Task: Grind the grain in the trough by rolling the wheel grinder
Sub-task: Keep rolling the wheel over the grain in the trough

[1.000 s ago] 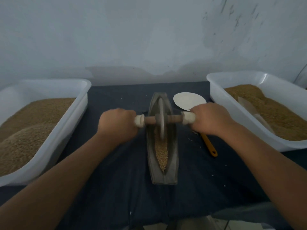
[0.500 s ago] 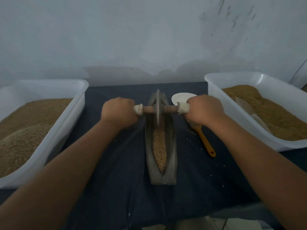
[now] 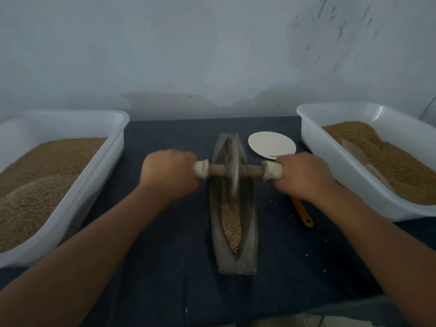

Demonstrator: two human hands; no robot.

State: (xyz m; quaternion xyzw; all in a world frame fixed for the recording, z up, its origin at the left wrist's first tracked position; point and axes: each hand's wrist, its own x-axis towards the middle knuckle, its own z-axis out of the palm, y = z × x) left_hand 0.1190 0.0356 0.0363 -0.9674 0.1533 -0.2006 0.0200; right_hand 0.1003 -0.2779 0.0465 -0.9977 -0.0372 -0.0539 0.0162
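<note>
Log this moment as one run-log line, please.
stage: mid-grind | left hand: grips left handle | right hand: grips right handle | wheel grinder: upright in trough, far half | grain: mostly near half

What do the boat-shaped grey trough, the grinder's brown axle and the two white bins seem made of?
Boat-shaped grey trough: likely cast metal or stone, dull matte grey. Brown axle: probably wood, matte brown. Left white bin and right white bin: plastic, smooth, slightly translucent walls.

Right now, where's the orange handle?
Head view: the orange handle lies on the dark cloth right of the trough, its far end hidden under the right hand.
</note>
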